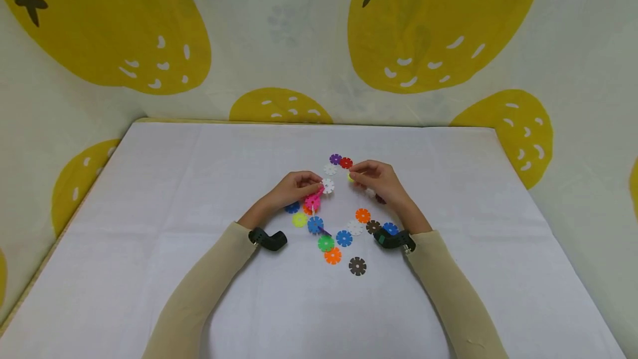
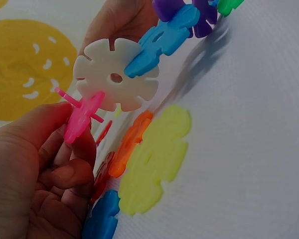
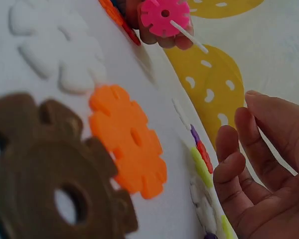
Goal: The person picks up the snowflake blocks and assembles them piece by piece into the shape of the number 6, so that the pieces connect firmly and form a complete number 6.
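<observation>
My left hand (image 1: 298, 188) pinches a pink notched disc (image 2: 81, 121) between thumb and fingers. Slotted into it is a white notched disc (image 2: 102, 74), which carries a blue disc (image 2: 164, 40), then purple and green ones, as a linked chain. A further white disc (image 1: 327, 185) shows right at the left fingertips in the head view. My right hand (image 1: 380, 181) hovers over the far side of the loose discs, fingers loosely bent and holding nothing in the right wrist view. Partly hidden under its fingertips is a yellow disc (image 1: 351, 177).
Loose discs lie scattered on the white-covered table (image 1: 478, 292): purple (image 1: 335, 159) and red (image 1: 346, 163) at the back, orange (image 1: 363, 215) and dark brown (image 1: 373, 227) near the right wrist, another brown one (image 1: 357, 266) nearest me. A lemon-patterned cloth wall (image 1: 299, 32) stands behind.
</observation>
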`<state>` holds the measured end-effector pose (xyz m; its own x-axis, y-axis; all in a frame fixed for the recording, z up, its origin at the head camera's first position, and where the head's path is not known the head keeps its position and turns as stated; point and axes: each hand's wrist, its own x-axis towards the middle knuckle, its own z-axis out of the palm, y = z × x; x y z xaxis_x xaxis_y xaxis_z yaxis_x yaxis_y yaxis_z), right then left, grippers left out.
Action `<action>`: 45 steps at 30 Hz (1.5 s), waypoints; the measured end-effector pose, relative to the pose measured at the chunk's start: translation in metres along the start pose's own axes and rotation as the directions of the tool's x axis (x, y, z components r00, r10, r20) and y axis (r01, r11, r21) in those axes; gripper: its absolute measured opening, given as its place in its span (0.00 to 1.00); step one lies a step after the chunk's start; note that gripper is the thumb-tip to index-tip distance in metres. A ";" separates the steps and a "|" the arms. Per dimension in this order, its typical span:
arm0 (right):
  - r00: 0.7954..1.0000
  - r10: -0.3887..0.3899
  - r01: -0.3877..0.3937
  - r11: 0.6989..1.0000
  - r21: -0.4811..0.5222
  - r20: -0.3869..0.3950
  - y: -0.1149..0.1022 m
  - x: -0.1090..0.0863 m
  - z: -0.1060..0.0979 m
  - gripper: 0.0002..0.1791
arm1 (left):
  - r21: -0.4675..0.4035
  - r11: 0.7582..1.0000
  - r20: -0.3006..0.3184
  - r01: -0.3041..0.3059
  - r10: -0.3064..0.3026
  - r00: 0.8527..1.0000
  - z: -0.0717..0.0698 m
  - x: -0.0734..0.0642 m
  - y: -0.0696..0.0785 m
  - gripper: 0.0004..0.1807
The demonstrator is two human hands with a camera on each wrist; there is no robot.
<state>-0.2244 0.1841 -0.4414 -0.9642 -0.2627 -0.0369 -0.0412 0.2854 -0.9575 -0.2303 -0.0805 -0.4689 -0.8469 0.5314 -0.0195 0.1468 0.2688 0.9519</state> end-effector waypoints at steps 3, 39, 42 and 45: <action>0.999 0.010 -0.006 0.997 -0.081 0.044 0.001 0.000 -0.009 0.17 | 0.001 1.000 -0.001 0.002 -0.002 1.000 0.000 0.000 0.000 0.14; 0.968 0.047 0.051 0.924 -0.379 0.245 -0.001 -0.004 -0.037 0.14 | -0.032 0.998 0.013 -0.045 0.045 0.999 -0.001 -0.002 -0.001 0.16; 0.971 0.023 0.068 0.928 -0.366 0.239 -0.002 -0.003 -0.033 0.13 | -0.037 0.997 0.019 -0.061 0.062 0.998 -0.001 -0.001 -0.001 0.17; 0.973 -0.004 0.084 0.936 -0.342 0.229 -0.001 -0.002 -0.028 0.11 | -0.033 0.997 0.022 -0.068 0.069 0.997 -0.002 -0.002 -0.001 0.17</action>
<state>-0.2296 0.2098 -0.4321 -0.8785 -0.4677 -0.0979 -0.2088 0.5600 -0.8017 -0.2298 -0.0828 -0.4692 -0.8234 0.5661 0.0391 0.1870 0.2057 0.9606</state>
